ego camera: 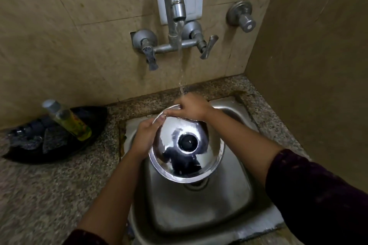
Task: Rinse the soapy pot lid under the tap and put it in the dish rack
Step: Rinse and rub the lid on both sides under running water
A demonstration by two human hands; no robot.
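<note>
The pot lid [186, 145] is held over the steel sink [235, 201], domed side toward the camera, with its dark round knob [187, 142] near the centre. The lid is tilted, its far edge raised toward the wall.

The left hand [146, 137] grips the lid's left rim; its fingers [159, 120] are curled around the edge, closed on the metal. The right hand [192, 107] sits on the lid's far edge, fingers bent over the rim and holding it. Both forearms reach in from the lower edge of the view, each ending in a dark sleeve [318, 195].

The tap [175, 2] is mounted on the tiled wall above the sink and is running. The stream of water [181, 69] falls onto the back of the right hand and the far rim of the lid. Two lever handles [208, 46] flank the tap body, and a separate round valve [242, 15] is fixed to the wall further right.

The sink is set into a speckled stone tabletop [39, 195]. On the tabletop to the left of the sink lies a black tray [95, 125] near the wall. A bottle [67, 120] of yellow-green liquid with a grey cap leans in it, beside dark scrubbing pads [29, 137]. The drain [196, 184] of the sink is partly visible just below the lid's near edge.
</note>
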